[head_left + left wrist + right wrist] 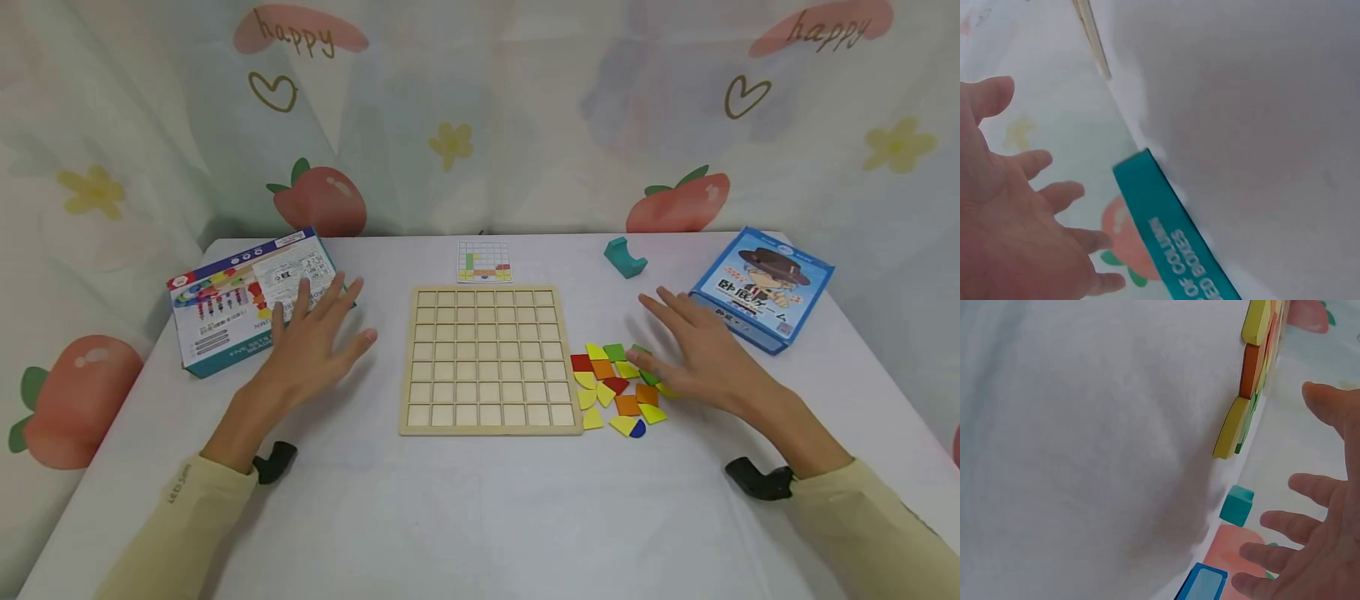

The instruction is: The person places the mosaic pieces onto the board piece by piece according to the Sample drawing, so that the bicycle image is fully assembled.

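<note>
the wooden grid board (491, 431) is the landmark, lying flat on the white table (480, 517). the loose coloured tiles (581, 363) spread just to the right of the board, red, orange, yellow and green, with a dark blue half-round piece (637, 429) at their near side. the right hand (697, 354) hovers to the right of the board, over the far side of the tiles, fingers spread and holding nothing. the left hand (311, 333) is to the left of the board, by the white and teal box (251, 296), likewise spread and gripping nothing; the left wrist view shows a gap between its fingers and the box. a small printed card (483, 262) lies just beyond the board, a teal block (624, 258) beyond it to the right, and a blue box (765, 287) well to its right

for good handling, the right hand would do best to come down from above and pinch one tile by opposite edges, since the pieces look thin and lie close together. a light touch should avoid scattering them, and the left hand could steady the board's left rim without covering its squares
</note>
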Action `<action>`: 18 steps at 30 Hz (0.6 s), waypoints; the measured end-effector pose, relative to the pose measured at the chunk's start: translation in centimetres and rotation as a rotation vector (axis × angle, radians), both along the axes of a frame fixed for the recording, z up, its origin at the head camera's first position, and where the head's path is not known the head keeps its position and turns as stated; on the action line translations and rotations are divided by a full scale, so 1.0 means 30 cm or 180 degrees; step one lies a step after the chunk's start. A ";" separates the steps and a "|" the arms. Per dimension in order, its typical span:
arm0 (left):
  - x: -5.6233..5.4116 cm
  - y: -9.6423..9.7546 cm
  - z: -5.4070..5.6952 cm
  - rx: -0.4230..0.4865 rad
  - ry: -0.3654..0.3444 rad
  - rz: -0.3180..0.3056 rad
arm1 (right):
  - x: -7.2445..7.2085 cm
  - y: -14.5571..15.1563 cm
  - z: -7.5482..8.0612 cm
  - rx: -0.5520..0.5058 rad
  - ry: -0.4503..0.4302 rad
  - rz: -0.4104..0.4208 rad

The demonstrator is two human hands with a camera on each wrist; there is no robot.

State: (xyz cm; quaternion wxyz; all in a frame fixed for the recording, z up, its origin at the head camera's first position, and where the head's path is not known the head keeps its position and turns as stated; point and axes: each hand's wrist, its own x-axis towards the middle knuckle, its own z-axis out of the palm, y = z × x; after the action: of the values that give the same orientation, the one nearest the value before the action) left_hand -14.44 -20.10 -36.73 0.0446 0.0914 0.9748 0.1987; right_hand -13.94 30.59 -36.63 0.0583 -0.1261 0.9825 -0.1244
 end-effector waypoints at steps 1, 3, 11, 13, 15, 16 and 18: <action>0.001 0.007 0.002 0.0028 0.0009 -0.0040 | 0.000 -0.003 0.001 -0.0010 -0.0014 0.0002; 0.001 0.018 0.005 0.0084 0.0023 -0.0136 | -0.001 -0.009 0.003 -0.0050 -0.0036 0.0007; -0.005 0.055 -0.004 0.0475 -0.0363 -0.0445 | -0.014 -0.022 -0.002 -0.0249 -0.0051 -0.0012; -0.008 0.064 -0.010 0.0558 -0.0484 -0.0493 | -0.017 -0.024 -0.005 -0.0298 -0.0032 0.0034; -0.011 0.074 -0.016 0.0594 -0.0551 -0.0551 | -0.020 -0.027 -0.009 -0.0346 -0.0024 0.0097; -0.011 0.080 -0.018 0.0597 -0.0571 -0.0575 | -0.022 -0.027 -0.011 -0.0355 -0.0013 0.0134; -0.012 0.090 -0.023 0.0599 -0.0601 -0.0619 | -0.025 -0.028 -0.014 -0.0378 -0.0002 0.0191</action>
State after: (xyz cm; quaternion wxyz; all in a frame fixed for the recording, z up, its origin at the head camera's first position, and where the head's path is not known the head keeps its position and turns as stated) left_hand -14.79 -17.40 -37.42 0.1462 0.1701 0.9299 0.2916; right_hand -14.71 29.75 -37.04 0.0548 -0.1587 0.9691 -0.1806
